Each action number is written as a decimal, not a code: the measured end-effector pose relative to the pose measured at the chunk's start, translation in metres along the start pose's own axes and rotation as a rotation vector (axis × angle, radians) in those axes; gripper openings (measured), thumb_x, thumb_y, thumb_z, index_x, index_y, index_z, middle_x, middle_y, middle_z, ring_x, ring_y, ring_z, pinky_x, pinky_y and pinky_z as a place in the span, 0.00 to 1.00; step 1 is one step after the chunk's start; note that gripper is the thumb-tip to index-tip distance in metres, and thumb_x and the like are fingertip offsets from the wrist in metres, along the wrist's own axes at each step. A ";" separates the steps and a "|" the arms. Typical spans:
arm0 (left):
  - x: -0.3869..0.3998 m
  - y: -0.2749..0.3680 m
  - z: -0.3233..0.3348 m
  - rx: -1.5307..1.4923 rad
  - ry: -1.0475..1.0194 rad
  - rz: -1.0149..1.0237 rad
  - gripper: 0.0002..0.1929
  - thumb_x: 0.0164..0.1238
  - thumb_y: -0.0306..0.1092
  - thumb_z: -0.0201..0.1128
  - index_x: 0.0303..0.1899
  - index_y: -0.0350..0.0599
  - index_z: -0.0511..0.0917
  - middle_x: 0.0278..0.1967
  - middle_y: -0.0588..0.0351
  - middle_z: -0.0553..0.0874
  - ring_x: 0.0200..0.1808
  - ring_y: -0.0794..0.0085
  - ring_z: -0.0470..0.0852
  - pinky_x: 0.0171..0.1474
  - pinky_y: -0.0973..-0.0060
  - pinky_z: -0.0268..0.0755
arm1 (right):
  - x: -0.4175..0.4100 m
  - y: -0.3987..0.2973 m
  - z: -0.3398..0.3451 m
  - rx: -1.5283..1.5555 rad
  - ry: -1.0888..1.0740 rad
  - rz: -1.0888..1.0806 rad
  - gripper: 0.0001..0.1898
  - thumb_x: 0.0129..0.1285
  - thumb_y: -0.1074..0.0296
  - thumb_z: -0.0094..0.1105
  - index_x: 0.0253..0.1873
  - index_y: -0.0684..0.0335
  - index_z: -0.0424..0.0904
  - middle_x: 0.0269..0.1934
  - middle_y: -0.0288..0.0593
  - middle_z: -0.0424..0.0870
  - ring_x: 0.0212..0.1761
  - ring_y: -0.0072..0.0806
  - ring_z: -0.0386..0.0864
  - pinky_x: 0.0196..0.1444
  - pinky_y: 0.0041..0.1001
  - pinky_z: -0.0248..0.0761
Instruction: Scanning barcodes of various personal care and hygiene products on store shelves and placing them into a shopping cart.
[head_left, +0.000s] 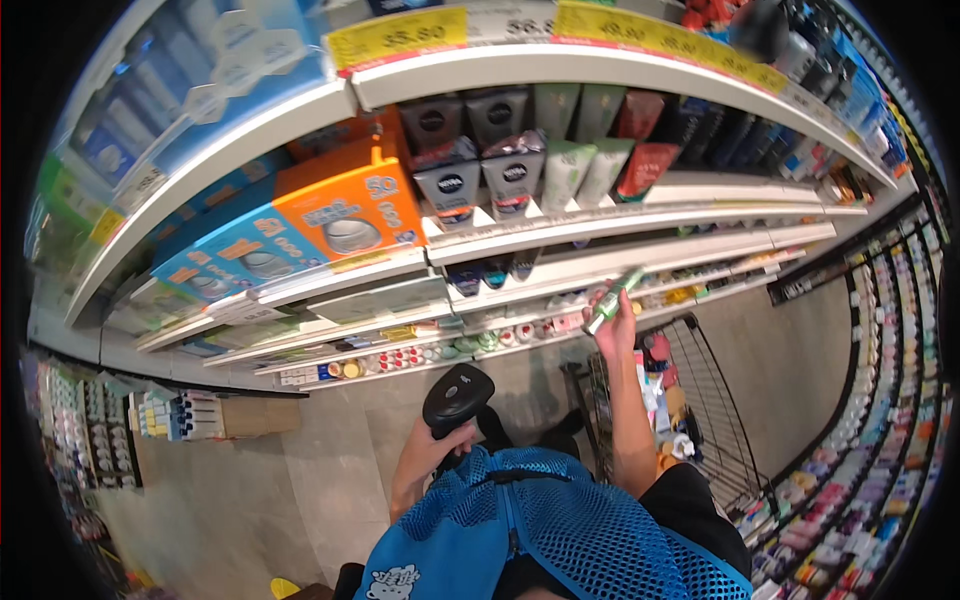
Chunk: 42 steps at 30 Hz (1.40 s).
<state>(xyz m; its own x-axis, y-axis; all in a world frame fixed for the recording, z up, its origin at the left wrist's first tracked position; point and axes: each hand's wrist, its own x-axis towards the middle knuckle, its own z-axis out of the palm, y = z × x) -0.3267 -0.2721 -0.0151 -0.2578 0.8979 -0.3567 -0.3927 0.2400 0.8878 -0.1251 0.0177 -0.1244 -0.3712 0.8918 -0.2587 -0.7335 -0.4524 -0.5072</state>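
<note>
In my left hand (442, 450) is a black handheld barcode scanner (457, 397), held upright by its handle just in front of my blue mesh vest (585, 517). My right hand (618, 324) is raised near the lower shelves, its fingers wrapped around a green tube (609, 301) with a shiny end. Above and left of that hand, silver-grey Nivea tubes (513, 180), pale green tubes (568, 174) and a red tube (646, 169) stand in rows on a white shelf (540, 226).
Orange and blue boxes (341, 202) fill the shelf's left part. A wire shopping cart (720, 405) with mixed goods stands at my right. Cartons (225, 416) sit on the floor at left. Packed curved shelves (862, 442) line the far right. Yellow price strips (405, 37) run along the upper shelf edge.
</note>
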 end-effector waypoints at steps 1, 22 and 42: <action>0.003 0.003 0.002 -0.001 -0.019 -0.026 0.09 0.58 0.27 0.65 0.38 0.37 0.77 0.26 0.58 0.81 0.24 0.80 0.78 0.26 0.82 0.70 | -0.017 -0.004 0.002 0.020 -0.081 0.095 0.25 0.68 0.43 0.40 0.56 0.59 0.67 0.33 0.39 0.76 0.26 0.27 0.74 0.24 0.24 0.69; 0.031 0.044 0.004 0.465 -0.548 0.145 0.21 0.50 0.34 0.71 0.45 0.36 0.77 0.37 0.49 0.85 0.38 0.72 0.81 0.44 0.74 0.71 | -0.123 0.006 0.126 -0.670 -0.420 0.343 0.33 0.68 0.45 0.44 0.66 0.66 0.54 0.29 0.45 0.73 0.14 0.23 0.71 0.12 0.19 0.66; 0.037 0.016 -0.022 0.208 -0.231 0.063 0.18 0.47 0.30 0.73 0.41 0.38 0.79 0.34 0.56 0.85 0.35 0.78 0.78 0.41 0.77 0.71 | -0.126 0.001 0.155 -1.729 -0.186 -0.788 0.28 0.41 0.74 0.73 0.48 0.69 0.68 0.37 0.52 0.73 0.36 0.45 0.73 0.38 0.35 0.69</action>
<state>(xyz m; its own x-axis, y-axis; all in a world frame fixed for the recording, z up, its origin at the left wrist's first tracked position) -0.3624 -0.2427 -0.0203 -0.0595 0.9676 -0.2452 -0.1869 0.2305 0.9550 -0.1672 -0.0948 0.0350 -0.4187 0.8020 0.4260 0.5020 0.5953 -0.6274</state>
